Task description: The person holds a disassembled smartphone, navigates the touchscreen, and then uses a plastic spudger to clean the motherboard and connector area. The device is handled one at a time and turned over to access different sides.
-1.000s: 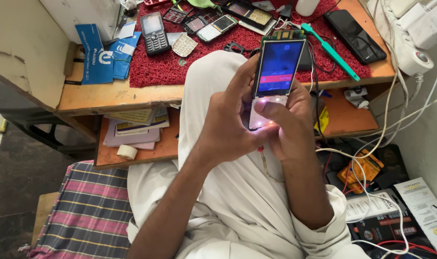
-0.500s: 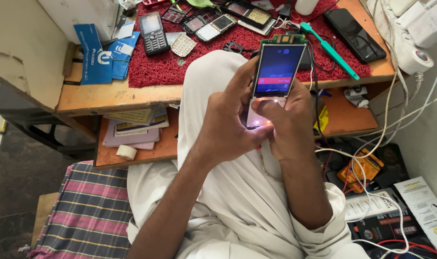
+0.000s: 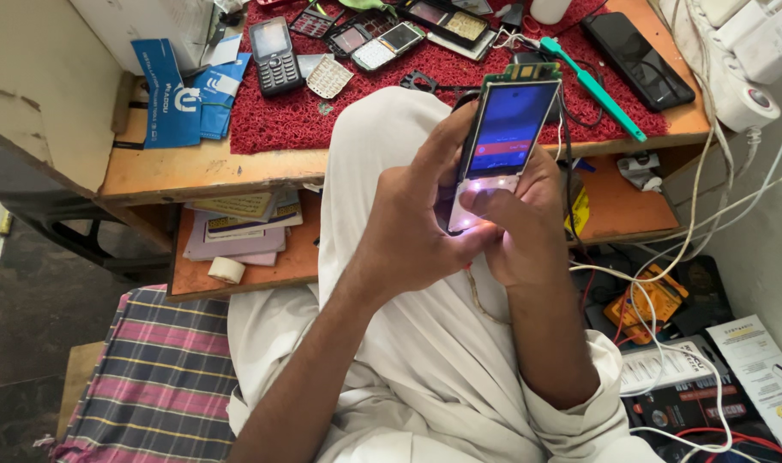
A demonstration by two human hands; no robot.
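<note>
From the head camera, the view looks down at a person seated with one knee raised in loose white cloth, working over their lap in front of a low wooden bench [image 3: 194, 176].

The left hand [image 3: 408, 227] is wrapped around the left edge and back of a stripped small mobile phone with a lit blue screen and bare green circuit board at the top [image 3: 501, 141], its fingers curled up along the side. The right hand [image 3: 520, 227] closes around the lower right of the same phone, and its thumb [image 3: 481, 201] presses on the bare, glowing keypad area below the screen. Both hands are thus closed on the phone, which is held upright above the knee, just in front of the bench edge.

As far as the view shows, the phone is already powered and its display works, while its outer casing and keypad cover are still off; a loose pale keypad sheet [image 3: 329, 79] lies on the red bristly mat [image 3: 271, 120] beside a black keypad phone [image 3: 275, 56]. A teal plastic-handled tool [image 3: 595, 87] and a black slab phone [image 3: 638, 60] lie untouched on the mat. An orange multimeter [image 3: 657, 300] sits on the floor to the right among white cables.
</note>
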